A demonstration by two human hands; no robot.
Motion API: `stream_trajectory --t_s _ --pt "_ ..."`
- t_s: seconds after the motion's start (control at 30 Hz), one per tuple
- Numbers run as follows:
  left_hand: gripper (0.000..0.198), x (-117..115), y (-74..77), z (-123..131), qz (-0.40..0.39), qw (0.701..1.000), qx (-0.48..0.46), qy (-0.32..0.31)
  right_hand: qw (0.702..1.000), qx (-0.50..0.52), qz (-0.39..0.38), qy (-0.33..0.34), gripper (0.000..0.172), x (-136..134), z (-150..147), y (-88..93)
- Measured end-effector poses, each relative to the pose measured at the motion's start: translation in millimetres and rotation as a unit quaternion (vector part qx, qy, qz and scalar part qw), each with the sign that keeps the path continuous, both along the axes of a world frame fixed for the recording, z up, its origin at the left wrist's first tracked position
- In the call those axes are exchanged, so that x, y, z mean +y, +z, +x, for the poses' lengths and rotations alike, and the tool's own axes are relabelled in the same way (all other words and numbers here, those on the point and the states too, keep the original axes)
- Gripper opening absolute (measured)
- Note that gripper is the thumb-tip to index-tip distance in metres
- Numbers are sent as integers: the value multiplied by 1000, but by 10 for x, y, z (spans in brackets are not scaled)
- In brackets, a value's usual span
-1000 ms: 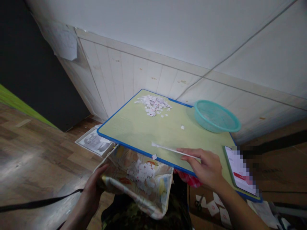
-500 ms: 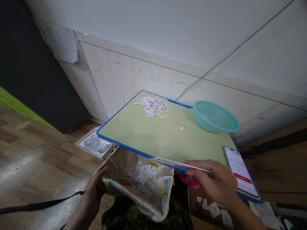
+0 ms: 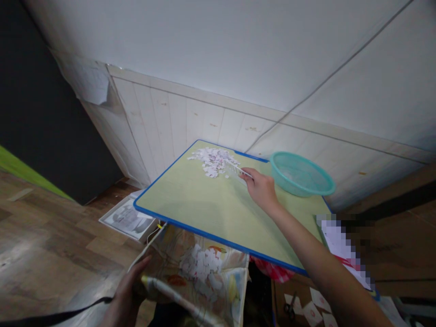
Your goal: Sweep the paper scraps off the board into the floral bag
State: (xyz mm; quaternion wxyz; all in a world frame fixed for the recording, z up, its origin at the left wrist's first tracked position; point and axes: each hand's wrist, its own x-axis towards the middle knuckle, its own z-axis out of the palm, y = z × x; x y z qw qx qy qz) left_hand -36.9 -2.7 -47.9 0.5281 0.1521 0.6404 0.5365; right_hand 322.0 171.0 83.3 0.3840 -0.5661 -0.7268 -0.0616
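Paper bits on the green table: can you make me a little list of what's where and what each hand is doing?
Table: green top, blue rim
Paper bits: heaped at the far corner
Right hand: grip on a thin white strip, its tip at the heap
Left hand: holds a patterned cloth bag open below the near edge
In the bag: more paper bits
Teal basket: on the table, right of the hand
Phone: near right corner

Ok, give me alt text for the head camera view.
The right hand holds a thin white strip against a pile of paper scraps on a green table. The left hand holds open a cloth bag below the table edge, beside a teal basket.
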Motion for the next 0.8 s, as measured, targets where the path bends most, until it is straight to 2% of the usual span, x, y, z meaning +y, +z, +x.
stream_trajectory --t_s 0.1,0.17,0.33,0.47,0.63,0.8 --pt "40 15 71 35 -22 999 -39 -15 999 29 6 12 24 -99 -45 -29" --pt "40 9 52 34 -21 999 -32 -7 998 57 13 22 23 -130 -73 -11" --pt "38 -5 -37 22 -28 999 -13 26 994 104 13 38 23 60 -172 59" --pt "33 -12 -67 5 -27 999 -9 20 993 98 -1 73 21 137 -240 43" --pt "38 -47 -143 -44 -19 1000 -1 9 989 64 -40 123 17 -57 -181 81" --pt "37 -28 -24 19 -21 1000 -3 14 991 69 -4 115 19 -46 -156 159"
